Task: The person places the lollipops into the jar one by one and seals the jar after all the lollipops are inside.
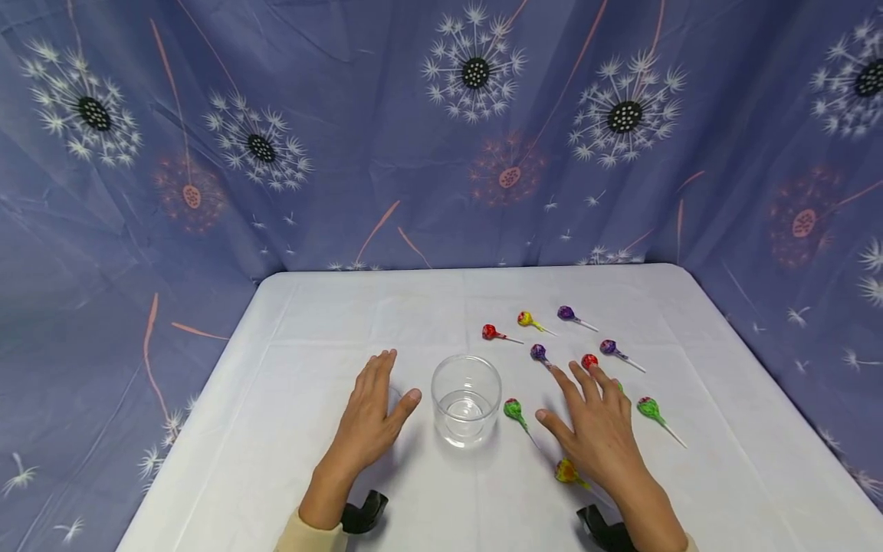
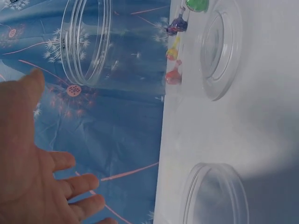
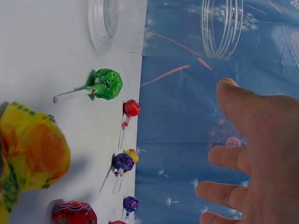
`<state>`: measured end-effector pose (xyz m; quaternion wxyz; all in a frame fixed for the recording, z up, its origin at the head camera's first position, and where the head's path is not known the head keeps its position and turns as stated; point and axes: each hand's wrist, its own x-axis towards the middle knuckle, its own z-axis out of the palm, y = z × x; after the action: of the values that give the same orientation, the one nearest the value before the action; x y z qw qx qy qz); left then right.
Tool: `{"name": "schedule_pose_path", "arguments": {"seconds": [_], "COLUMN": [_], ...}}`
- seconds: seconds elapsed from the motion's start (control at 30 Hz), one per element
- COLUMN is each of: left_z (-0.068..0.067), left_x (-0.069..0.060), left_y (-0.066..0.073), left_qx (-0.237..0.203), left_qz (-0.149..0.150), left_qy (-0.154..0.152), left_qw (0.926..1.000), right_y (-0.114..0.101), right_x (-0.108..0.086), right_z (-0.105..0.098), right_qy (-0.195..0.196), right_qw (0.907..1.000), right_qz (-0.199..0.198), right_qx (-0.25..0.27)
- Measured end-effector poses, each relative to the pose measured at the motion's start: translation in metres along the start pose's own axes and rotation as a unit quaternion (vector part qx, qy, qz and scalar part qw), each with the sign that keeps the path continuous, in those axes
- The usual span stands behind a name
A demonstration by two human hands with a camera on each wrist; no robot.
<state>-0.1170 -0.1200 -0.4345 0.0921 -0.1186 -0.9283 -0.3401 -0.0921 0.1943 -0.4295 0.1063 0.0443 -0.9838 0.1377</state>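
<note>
Nearest the bottom edge, a pale sleeve covers the left forearm, and a black curved piece sits at that wrist; a similar black mount sits by the right one. Just ahead, a yellow-orange lollipop lies partly covered by the right hand, which is raised above the table with fingers spread and thumb apart, grasping nothing. Across from it, the left hand is likewise open-palmed, fingers extended, thumb out toward the jar, its grip empty. A clear round rimmed piece lies on the table near the left hand, mostly hidden by it in the head view. Between the hands stands the clear jar, upright and touched by neither. A green lollipop lies just right of the jar, and another green one lies beyond the right hand's outer side. Past the right fingertips are a red lollipop, partly covered, and two purple ones, with a red, a yellow and a purple one farther back. The white tabletop ends at a blue curtain printed with dandelions.
</note>
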Motion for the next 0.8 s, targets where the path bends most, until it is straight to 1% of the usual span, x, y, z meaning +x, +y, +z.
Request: {"name": "schedule_pose_path", "arguments": {"seconds": [0.1, 0.23, 0.37, 0.47, 0.63, 0.8], "left_z": [0.0, 0.001, 0.004, 0.006, 0.011, 0.017], "left_x": [0.001, 0.002, 0.004, 0.006, 0.008, 0.011], "left_y": [0.001, 0.003, 0.006, 0.007, 0.01, 0.012], "left_qx": [-0.032, -0.061, -0.082, -0.096, -0.115, -0.121], "left_qz": [-0.011, -0.029, -0.035, -0.033, -0.027, -0.021], "left_qy": [-0.023, -0.054, -0.078, -0.09, -0.101, -0.114], "left_qw": [0.9992, 0.9963, 0.993, 0.9907, 0.9878, 0.9859], "right_y": [0.001, 0.002, 0.004, 0.005, 0.009, 0.011], "right_x": [-0.004, -0.01, -0.016, -0.02, -0.027, -0.035], "right_z": [-0.002, -0.003, -0.003, -0.003, -0.003, -0.002], "right_qy": [0.003, 0.012, 0.025, 0.032, 0.042, 0.036], "right_qw": [1.0, 0.9998, 0.9994, 0.9991, 0.9983, 0.9976], "right_qz": [0.007, 0.011, 0.011, 0.015, 0.022, 0.04], "right_qx": [0.003, 0.014, 0.02, 0.025, 0.033, 0.044]}}
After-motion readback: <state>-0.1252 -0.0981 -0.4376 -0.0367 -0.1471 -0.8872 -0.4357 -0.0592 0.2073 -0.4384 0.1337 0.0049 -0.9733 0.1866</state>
